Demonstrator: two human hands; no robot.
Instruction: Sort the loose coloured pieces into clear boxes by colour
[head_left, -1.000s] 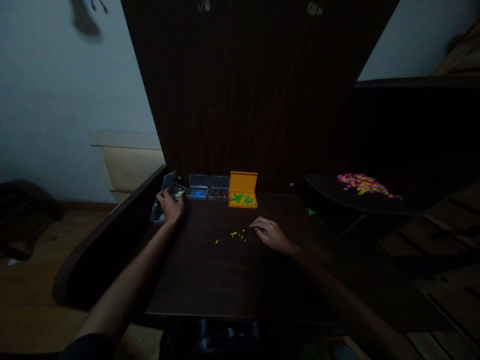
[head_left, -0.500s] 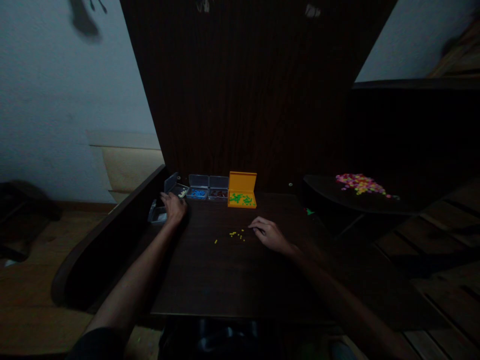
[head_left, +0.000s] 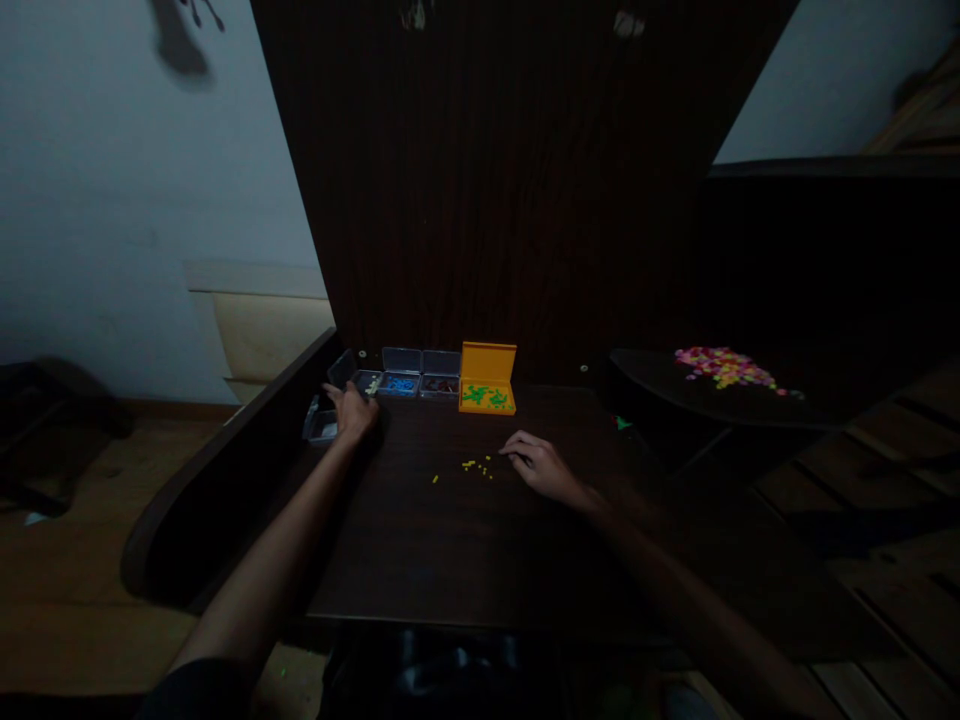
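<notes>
At the table's back left, my left hand [head_left: 355,411] is open, fingers apart, beside a clear lidded box of small white pieces [head_left: 372,385]. Its fingers partly cover that box and the space behind a second small clear box [head_left: 322,428]. My right hand [head_left: 541,467] rests low over the dark tabletop, its fingers loosely bent and stretched leftward with no piece visible in them. Just left of its fingertips lie several tiny yellow pieces [head_left: 472,464], and one yellow piece [head_left: 435,479] sits apart from them.
Along the back stand open clear boxes of blue pieces [head_left: 401,385] and dark reddish pieces [head_left: 441,385], then an orange box [head_left: 487,350] with green pieces. A pile of pink, red and yellow pieces [head_left: 727,367] lies on a side shelf [head_left: 652,385]. A raised side panel [head_left: 225,460] borders the left.
The view has shifted slightly. My left hand has moved a little, showing more of the white pieces' box. My right hand stays beside the yellow pieces.
</notes>
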